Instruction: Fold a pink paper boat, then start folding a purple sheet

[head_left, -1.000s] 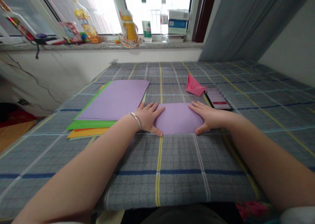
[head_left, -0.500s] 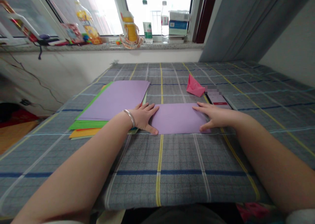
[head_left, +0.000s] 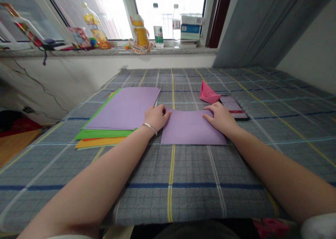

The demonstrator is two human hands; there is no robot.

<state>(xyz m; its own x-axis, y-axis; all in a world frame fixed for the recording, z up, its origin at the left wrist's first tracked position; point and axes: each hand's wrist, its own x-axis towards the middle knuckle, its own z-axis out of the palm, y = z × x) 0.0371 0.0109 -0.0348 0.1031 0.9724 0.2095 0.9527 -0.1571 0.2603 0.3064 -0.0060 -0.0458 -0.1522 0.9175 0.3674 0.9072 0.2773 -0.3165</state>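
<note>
We have both hands on the lilac paper sheet (head_left: 193, 128), mid-table on the plaid-covered table (head_left: 168, 197), just right of the paper stack (head_left: 118, 107). Left hand (head_left: 157, 117) sits slightly curled at the sheet's top-left corner; right hand (head_left: 220, 117) lies on its top-right part. Neither grip is clenched: both released, resting on the paper. Stack runs lilac on top, then green and orange. Silver bangle (head_left: 150, 128) on our left wrist. Past the sheet, pink folded paper (head_left: 208, 93) sits just beside a phone (head_left: 233, 106).
</note>
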